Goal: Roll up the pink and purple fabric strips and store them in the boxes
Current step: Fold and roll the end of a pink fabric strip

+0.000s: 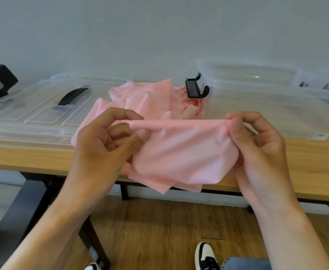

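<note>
— What's the strip point(181, 151)?
— Thin pink cloth, matt, softly creased.
— The boxes point(257, 94)?
— Clear plastic, glossy, with a black plastic latch point(195, 88).
— And the table point(305, 164)?
— Light wood grain, smooth; the floor point(159, 230) is darker wood.

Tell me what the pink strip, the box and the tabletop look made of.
Pink strip: thin, soft matte cloth, judging by its limp folds. Box: clear glossy plastic; you see through its walls. Tabletop: wood-grain surface, maybe laminate rather than solid wood.
</note>
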Demonstrator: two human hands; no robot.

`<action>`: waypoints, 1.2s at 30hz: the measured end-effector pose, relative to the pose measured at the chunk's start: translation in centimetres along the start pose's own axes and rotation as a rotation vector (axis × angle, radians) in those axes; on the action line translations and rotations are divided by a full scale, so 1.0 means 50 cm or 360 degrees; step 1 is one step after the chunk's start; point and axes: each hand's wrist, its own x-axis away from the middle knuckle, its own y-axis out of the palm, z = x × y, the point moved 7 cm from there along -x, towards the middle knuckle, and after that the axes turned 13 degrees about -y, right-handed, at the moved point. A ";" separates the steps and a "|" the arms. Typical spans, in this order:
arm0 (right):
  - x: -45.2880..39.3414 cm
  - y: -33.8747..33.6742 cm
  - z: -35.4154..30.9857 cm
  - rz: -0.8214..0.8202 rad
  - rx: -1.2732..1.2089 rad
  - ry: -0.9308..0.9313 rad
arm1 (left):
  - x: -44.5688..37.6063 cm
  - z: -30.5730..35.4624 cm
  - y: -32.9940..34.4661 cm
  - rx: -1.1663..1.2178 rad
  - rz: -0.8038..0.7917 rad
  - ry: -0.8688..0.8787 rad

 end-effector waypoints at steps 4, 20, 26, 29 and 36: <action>-0.006 0.009 -0.007 -0.0196 -0.0066 0.0002 | -0.002 0.007 -0.007 0.0017 0.0054 0.0016; -0.018 -0.020 -0.015 -0.0121 0.0151 -0.0177 | 0.004 0.022 -0.016 0.0009 0.0035 0.0161; -0.018 -0.019 -0.015 -0.0196 0.0214 -0.0217 | 0.003 0.023 -0.022 -0.0041 0.0090 0.0139; -0.019 -0.016 -0.019 -0.0280 0.0254 -0.0239 | 0.000 0.019 -0.026 0.0006 0.0112 0.0095; -0.018 -0.015 -0.022 -0.0260 0.0304 -0.0228 | -0.002 0.008 -0.013 0.0069 0.0045 0.0034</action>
